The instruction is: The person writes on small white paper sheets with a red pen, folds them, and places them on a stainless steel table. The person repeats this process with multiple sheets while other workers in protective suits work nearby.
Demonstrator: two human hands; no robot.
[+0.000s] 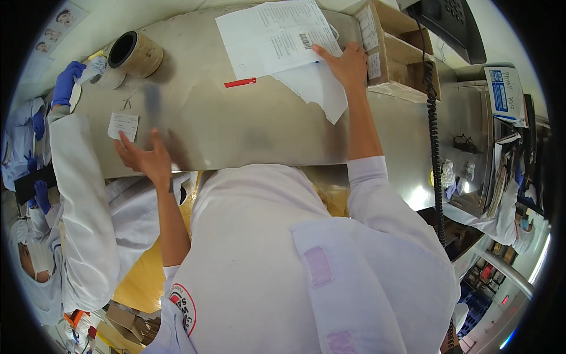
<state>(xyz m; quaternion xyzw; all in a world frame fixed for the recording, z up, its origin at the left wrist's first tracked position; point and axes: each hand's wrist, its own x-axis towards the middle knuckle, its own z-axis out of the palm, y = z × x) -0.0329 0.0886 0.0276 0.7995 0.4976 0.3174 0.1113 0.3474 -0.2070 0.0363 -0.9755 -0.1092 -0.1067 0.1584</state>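
Observation:
My left hand (148,157) hovers with spread fingers at the near left edge of the metal table (247,128), its fingertips beside or over a small printed paper tag (124,125) with a string. It holds nothing that I can see. At the upper right, my right hand (347,64) rests with thumb and fingers apart on the edge of printed paper sheets (283,35). Under these sheets lies a torn white sheet (316,86). A red pen or cutter (240,82) lies just below the sheets' lower left corner.
A brown tape roll (141,55) stands at the back left. A co-worker's blue-gloved hand (68,84) is at the table's left edge. Cardboard trays (398,57) stand right of my right hand, beneath a black telephone (451,26) whose coiled cord (433,146) hangs down at the right.

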